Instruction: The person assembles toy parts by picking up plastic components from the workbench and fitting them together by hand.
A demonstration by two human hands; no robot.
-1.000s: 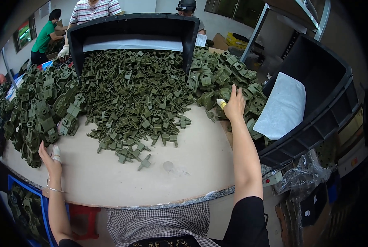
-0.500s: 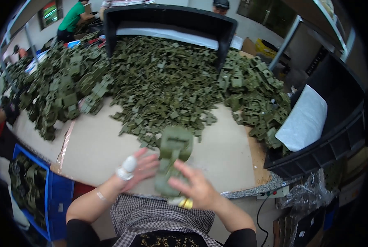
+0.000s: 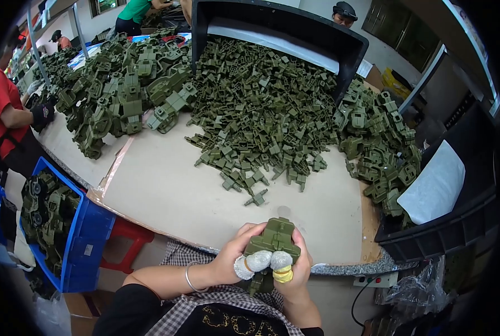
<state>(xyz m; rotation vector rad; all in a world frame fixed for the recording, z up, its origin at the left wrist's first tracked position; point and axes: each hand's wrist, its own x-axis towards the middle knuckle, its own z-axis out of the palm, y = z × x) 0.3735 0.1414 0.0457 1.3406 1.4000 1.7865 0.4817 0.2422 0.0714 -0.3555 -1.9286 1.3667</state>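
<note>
A dark green plastic toy vehicle body (image 3: 274, 234) is between my two hands, just over the near edge of the table. My left hand (image 3: 226, 262) is closed on its left side and my right hand (image 3: 299, 269) on its right. Both thumbs wear white wraps and press on its near part; the right one also has a yellow band. Part of the piece below my thumbs is partly covered. A small green part (image 3: 256, 197) lies alone on the table board (image 3: 160, 185), in front of a heap of small green parts (image 3: 261, 106).
Larger green vehicle bodies (image 3: 128, 84) are heaped at left, with more (image 3: 379, 151) at right. A black bin (image 3: 283, 14) lies tipped behind the small parts; another black bin (image 3: 445, 221) stands at right. A blue crate (image 3: 73, 246) and a person in red (image 3: 12, 106) are at left.
My left hand was open beside the vehicle body while my right hand was at it; now both hands grip it. The view has shifted, bringing the person in red further in.
</note>
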